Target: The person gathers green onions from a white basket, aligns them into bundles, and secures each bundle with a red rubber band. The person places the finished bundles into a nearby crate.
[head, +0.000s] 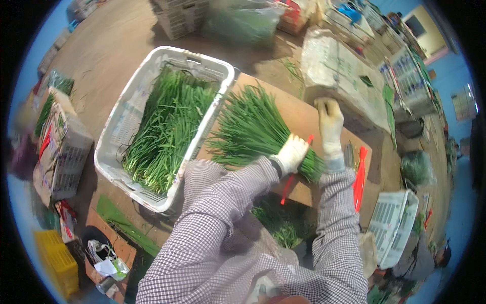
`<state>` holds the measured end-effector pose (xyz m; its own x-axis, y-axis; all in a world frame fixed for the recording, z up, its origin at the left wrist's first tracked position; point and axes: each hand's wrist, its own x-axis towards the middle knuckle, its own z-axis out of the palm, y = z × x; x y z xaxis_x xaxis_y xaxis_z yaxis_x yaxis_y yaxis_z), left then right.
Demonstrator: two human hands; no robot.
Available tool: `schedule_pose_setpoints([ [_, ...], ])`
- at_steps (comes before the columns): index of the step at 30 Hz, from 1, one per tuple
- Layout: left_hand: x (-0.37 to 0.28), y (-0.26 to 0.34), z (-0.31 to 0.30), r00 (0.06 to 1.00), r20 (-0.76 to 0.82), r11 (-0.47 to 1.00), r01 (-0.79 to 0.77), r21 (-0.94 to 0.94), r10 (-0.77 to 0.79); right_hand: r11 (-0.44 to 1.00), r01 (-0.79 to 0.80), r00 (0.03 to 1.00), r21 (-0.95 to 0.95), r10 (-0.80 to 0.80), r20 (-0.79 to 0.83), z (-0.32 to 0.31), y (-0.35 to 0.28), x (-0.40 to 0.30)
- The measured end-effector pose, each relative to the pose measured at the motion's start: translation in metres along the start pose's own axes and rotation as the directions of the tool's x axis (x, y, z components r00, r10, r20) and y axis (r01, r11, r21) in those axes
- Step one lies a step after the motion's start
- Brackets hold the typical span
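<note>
A bunch of long green leaves, apparently garlic chives (pixel 254 125), lies across a tan board (pixel 296 110). My left hand (pixel 291 154), in a pale work glove, grips the bunch near its stem end. A red tie strip (pixel 287 189) passes beneath the bunch, and its other end sticks up beyond my left hand. My gloved right hand (pixel 329 119) is to the right of the bunch, over the board's far edge, fingers curled; whether it holds anything is unclear. More red strips (pixel 360 178) lie at the board's right end, beside what looks like a blade (pixel 348 154).
Left of the board stands a white plastic crate (pixel 110 136) of loose chives. A large wrapped box (pixel 341 72) lies beyond the board. Cut greens (pixel 286 233) sit below its near edge. Another crate (pixel 393 228) and a crouching person (pixel 417 258) are at right.
</note>
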<state>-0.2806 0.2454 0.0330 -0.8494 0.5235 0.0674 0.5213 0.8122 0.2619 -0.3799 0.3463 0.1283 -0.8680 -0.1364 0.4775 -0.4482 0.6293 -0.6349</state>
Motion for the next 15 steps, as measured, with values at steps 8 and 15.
schedule_pose_setpoints([
  [8, 0.003, -0.001, 0.002, 1.000, -0.013, 1.000, 0.001, 0.024, -0.001, 0.954, -0.005, 0.996, -0.300, 0.032, 0.085, -0.059, 0.024, -0.283],
  [15, 0.006, 0.001, -0.001, 1.000, 0.002, 0.998, -0.023, 0.058, 0.023, 0.994, -0.108, 0.991, 0.006, 0.107, 0.086, -0.037, 0.004, -0.283],
])
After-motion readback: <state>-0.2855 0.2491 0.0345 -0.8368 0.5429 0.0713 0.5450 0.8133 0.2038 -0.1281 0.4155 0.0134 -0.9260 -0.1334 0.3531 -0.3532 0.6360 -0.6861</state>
